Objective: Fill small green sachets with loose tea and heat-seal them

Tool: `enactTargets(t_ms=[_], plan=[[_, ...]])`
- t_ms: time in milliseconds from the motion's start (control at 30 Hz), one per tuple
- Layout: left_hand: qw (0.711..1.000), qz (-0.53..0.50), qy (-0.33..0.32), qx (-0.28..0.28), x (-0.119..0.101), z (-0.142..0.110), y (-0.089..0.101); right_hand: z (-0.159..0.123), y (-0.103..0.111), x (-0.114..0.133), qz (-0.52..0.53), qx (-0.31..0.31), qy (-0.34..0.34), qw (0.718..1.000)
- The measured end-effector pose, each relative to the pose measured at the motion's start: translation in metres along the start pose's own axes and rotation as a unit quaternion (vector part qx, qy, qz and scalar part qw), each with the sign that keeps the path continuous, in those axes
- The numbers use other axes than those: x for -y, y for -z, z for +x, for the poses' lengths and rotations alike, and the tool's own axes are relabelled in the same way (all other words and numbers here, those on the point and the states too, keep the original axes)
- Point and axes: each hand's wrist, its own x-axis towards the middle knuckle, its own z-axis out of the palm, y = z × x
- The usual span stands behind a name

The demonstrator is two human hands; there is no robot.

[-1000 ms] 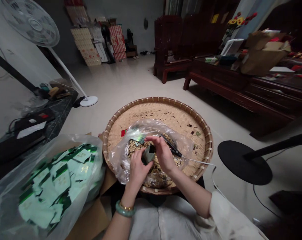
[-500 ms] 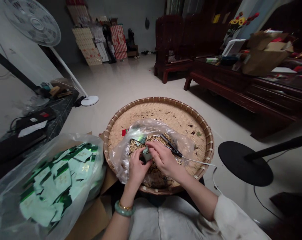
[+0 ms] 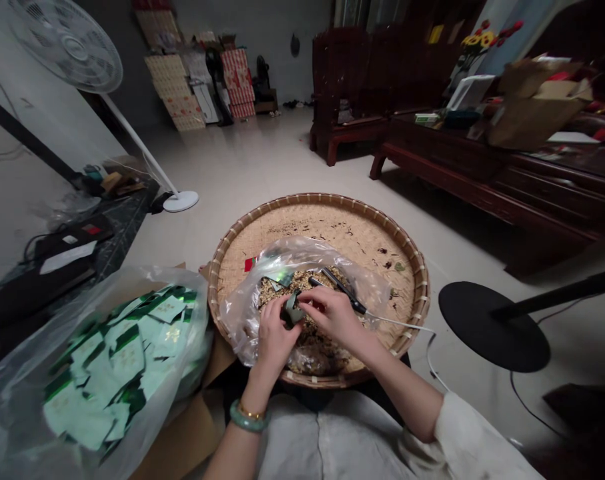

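Two bare hands work over a round bamboo tray (image 3: 327, 199). The left hand (image 3: 275, 343) and right hand (image 3: 335, 317) are both closed on a small green packet (image 3: 293, 310), pinching it just above a grain mix (image 3: 315, 353) inside a clear plastic bag (image 3: 292, 257). A corded black tool (image 3: 342, 289) lies just beside the right hand. Step judged to be handling of the packet at the mix; the next move calls for one hand easing its pinch. Compared with the earlier view, the packet sits lower and the hands enclose it more closely.
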Motion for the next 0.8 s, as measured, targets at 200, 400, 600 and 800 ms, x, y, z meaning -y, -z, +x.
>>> enactTargets(t_ms=[200,400,600,800], plan=[[1.0,-0.013,-0.014,0.008,-0.002,-0.001,0.001,0.004,0.005,-0.004,0.003,-0.027,0.016,1.0],[0.998,0.011,-0.056,0.005,-0.004,-0.001,0.001,0.012,0.008,-0.014,-0.032,0.068,0.046,0.996],[0.999,-0.013,-0.028,0.024,-0.005,-0.002,0.002,0.012,0.008,-0.012,-0.033,0.035,0.068,0.997],[0.999,-0.042,-0.001,0.017,-0.005,-0.002,0.0,0.005,0.01,0.0,-0.014,0.021,0.091,0.996]])
